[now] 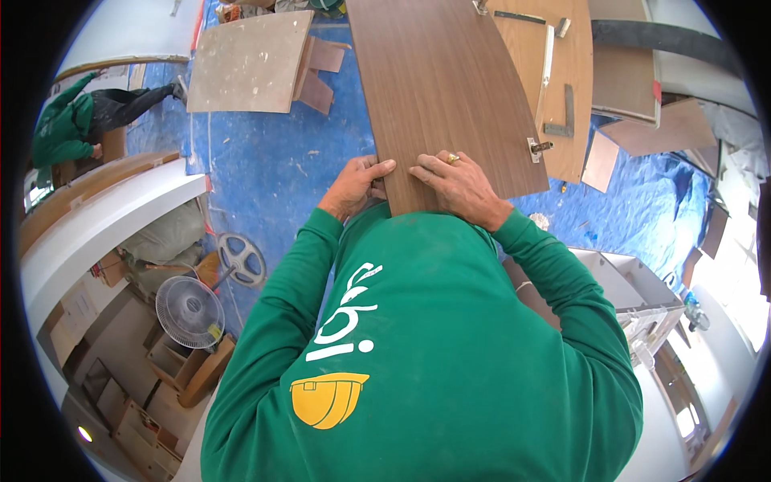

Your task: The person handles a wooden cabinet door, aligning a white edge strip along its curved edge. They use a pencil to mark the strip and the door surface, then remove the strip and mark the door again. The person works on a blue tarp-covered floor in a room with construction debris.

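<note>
A brown wood-grain cabinet door (450, 80) stretches away from my body, its near end against my front. Metal hinges sit along its right edge, the nearer one a hinge (538, 149) beside my right hand. My left hand (352, 188) grips the door's left edge near the close corner, thumb on top and fingers mostly hidden below. On the door's face rests my right hand (461, 186), fingers bent and lying on the surface, a ring on one of them. Nothing shows in that hand.
Blue sheeting (265, 161) covers the floor. A dusty board (250, 63) lies ahead left. To the right, a lighter wood panel (518, 48) carries a metal square (569, 112). A fan (190, 312) stands left, a white cabinet carcass (618, 277) right. Another person (68, 124) works far left.
</note>
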A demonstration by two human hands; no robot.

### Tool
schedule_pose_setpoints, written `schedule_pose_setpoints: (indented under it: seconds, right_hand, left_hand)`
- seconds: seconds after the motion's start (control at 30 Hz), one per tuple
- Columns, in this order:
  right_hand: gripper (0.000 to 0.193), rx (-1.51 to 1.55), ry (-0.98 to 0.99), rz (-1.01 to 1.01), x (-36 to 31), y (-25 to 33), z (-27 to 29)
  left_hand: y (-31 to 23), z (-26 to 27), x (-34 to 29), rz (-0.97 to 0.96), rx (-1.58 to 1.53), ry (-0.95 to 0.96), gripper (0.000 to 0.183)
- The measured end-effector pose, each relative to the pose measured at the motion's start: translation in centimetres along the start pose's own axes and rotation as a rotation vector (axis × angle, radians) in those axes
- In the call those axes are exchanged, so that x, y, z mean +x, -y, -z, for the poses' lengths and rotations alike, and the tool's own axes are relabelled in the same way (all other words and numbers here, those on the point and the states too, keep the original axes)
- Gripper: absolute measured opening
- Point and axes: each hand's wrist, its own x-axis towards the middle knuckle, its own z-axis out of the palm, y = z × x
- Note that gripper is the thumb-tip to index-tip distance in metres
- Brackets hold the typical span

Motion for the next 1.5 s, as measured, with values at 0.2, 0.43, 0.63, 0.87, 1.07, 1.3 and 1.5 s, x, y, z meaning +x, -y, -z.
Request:
schedule_pose_setpoints:
  seconds: [0.2, 0.43, 0.63, 0.87, 1.07, 1.3, 1.5]
  right_hand:
    - [0.045, 0.003, -0.017, -0.016, 0.8, 0.8, 0.7]
    - [0.044, -0.010, -0.027, -0.022, -0.3, 0.7, -0.4]
    - [0.041, -0.033, -0.051, -0.022, 0.9, 0.8, -0.7]
    - [0.043, 0.200, -0.177, -0.136, -0.8, 0.1, -1.2]
    - [0.042, 0.071, -0.122, -0.072, 0.6, 0.1, -1.3]
    - [0.038, 0.032, -0.087, -0.015, 0.8, 0.1, -0.5]
    - [0.038, 0.019, -0.033, 0.006, -0.3, 0.0, 0.5]
  left_hand:
    - [0.5, 0.3, 0.2, -0.008, -0.011, -0.010, 0.050]
    - [0.4, 0.6, 0.2, 0.003, -0.019, -0.028, 0.049]
    - [0.3, 0.2, 0.2, -0.008, 0.008, -0.041, 0.051]
    - [0.3, 0.4, 0.2, -0.002, 0.020, -0.030, 0.049]
    - [0.0, 0.0, 0.2, 0.008, -0.004, -0.035, 0.049]
    - [-0.4, -0.2, 0.1, 0.019, -0.020, -0.023, 0.050]
    - [0.1, 0.4, 0.2, 0.008, -0.018, -0.029, 0.049]
